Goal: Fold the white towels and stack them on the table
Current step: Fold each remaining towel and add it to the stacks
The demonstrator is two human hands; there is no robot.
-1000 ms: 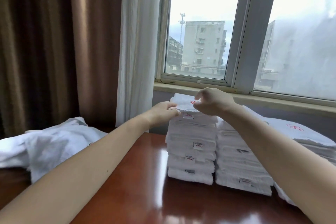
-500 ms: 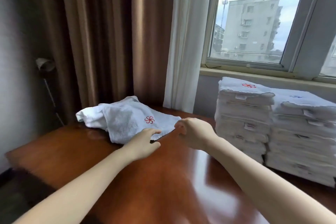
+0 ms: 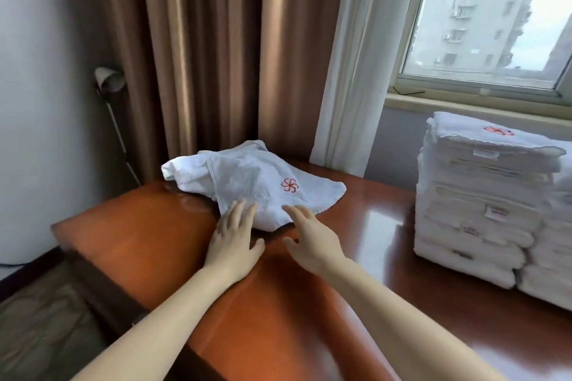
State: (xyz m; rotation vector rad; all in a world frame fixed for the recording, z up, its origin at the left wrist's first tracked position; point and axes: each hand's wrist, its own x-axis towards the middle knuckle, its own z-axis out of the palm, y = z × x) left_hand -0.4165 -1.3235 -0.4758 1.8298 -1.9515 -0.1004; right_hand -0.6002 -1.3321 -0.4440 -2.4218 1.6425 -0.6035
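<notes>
Head view, looking down across a glossy brown table. We see 1 unfolded white towel crumpled near the table's far left corner, with a red pinwheel emblem stitched on it. At the right stand 2 stacks of folded white towels, side by side. The left stack carries a red emblem on its top towel, and small sewn tags show along the folded edges, their print too small to read. The right stack is cut by the frame edge. Both hands extend palm down, fingers straight and slightly spread, gripping nothing. The left hand rests its fingertips on the unfolded white towel's near edge. The right hand has its fingertips at the hem just beside; we cannot tell whether they touch.
</notes>
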